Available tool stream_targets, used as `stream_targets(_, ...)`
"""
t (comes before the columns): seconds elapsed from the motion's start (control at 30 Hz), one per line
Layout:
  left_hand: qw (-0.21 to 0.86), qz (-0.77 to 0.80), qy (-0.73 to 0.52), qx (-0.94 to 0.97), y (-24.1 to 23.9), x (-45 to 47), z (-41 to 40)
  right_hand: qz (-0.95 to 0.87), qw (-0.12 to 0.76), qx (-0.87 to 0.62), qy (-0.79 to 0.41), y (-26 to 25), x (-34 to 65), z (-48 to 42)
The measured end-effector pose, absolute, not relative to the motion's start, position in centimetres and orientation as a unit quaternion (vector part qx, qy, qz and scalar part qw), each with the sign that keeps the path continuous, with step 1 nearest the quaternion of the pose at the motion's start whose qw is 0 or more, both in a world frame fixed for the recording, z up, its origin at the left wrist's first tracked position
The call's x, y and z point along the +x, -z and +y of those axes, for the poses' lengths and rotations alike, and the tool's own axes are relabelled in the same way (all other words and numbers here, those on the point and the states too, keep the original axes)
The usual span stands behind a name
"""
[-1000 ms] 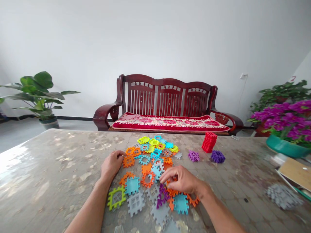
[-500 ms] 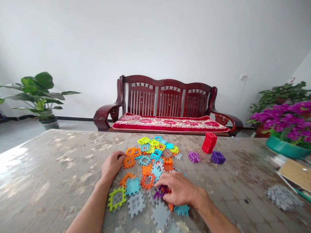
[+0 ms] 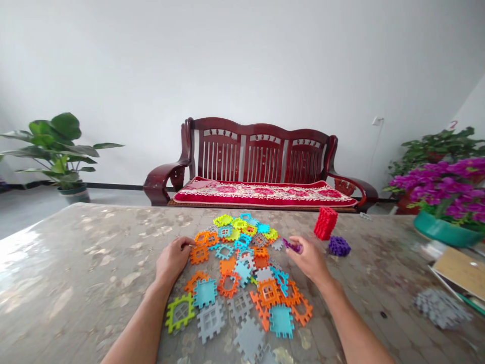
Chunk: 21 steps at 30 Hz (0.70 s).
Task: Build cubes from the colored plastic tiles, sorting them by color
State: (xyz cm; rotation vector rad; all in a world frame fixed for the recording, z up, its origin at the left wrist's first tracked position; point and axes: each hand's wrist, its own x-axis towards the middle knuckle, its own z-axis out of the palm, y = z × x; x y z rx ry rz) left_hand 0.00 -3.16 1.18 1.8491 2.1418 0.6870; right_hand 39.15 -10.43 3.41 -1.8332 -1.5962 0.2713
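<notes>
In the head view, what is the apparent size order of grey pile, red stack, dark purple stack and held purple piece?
Grey pile
Red stack
Dark purple stack
Held purple piece: unranked, partly hidden by the right hand.

Loose tiles (image 3: pixel 242 270) sprawl right across the middle of this glossy, patterned table (image 3: pixel 102 258)! Over to the right, a red stack (image 3: pixel 325 223) stands tall, a purple stack (image 3: pixel 339 246) just beside it, a grey heap (image 3: pixel 442 308) lying nearer!
</notes>
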Motion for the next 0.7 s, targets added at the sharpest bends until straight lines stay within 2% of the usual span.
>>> stream_targets(0.17, 0.118, 0.733, -0.230, 0.630, -1.2, 0.0, -3.1, -0.615, 0.278, -0.736, -0.050, -1.4, 40.3, -10.4)
stream_targets(0.3, 0.117, 0.729, -0.232, 0.633, -1.2, -0.1, -3.0, -0.639, 0.236, -0.732, -0.001, -1.8, 40.3, -10.8)
stream_targets(0.5, 0.118, 0.730, -0.237, 0.630, -1.4, 0.0, -3.2, -0.655, 0.128, -0.744, 0.026, -2.5, 39.9, -11.6)
stream_targets(0.7, 0.123, 0.729, -0.235, 0.631, -1.1, -0.1, -3.0, -0.662, 0.115, -0.740, 0.008, -3.1, 39.7, -11.7)
